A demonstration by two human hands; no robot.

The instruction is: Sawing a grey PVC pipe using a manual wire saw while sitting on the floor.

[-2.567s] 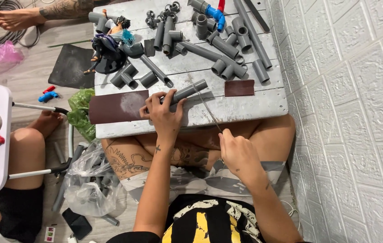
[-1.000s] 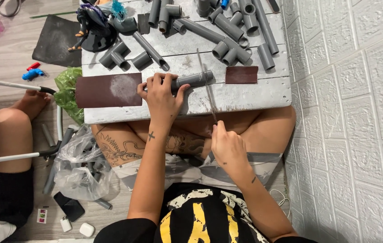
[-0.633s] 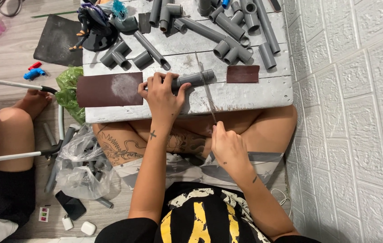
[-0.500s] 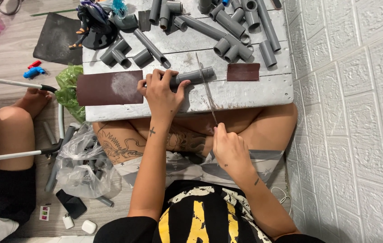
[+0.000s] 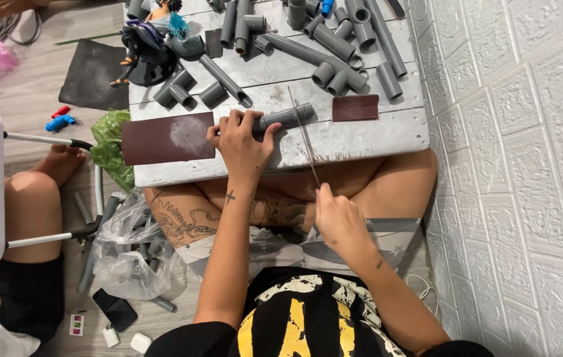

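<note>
Your left hand (image 5: 241, 142) fingers wrap a short grey pipe (image 5: 286, 118) pinned near the board's (image 5: 361, 135) front edge; your right hand (image 5: 337, 221) pinches a thin saw blade (image 5: 306, 142) laid across it, and the pipe looks uncut

- 2 sheets of sandpaper: a large one (image 5: 167, 137), a small one (image 5: 355, 108)
- 1 saw blade (image 5: 305, 137)
- 1 figurine (image 5: 144, 41)
- 2 hands: left (image 5: 241, 142), right (image 5: 338, 221)

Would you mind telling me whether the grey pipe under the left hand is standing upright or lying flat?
Lying flat: the grey pipe rests lengthwise on the white board.
</note>
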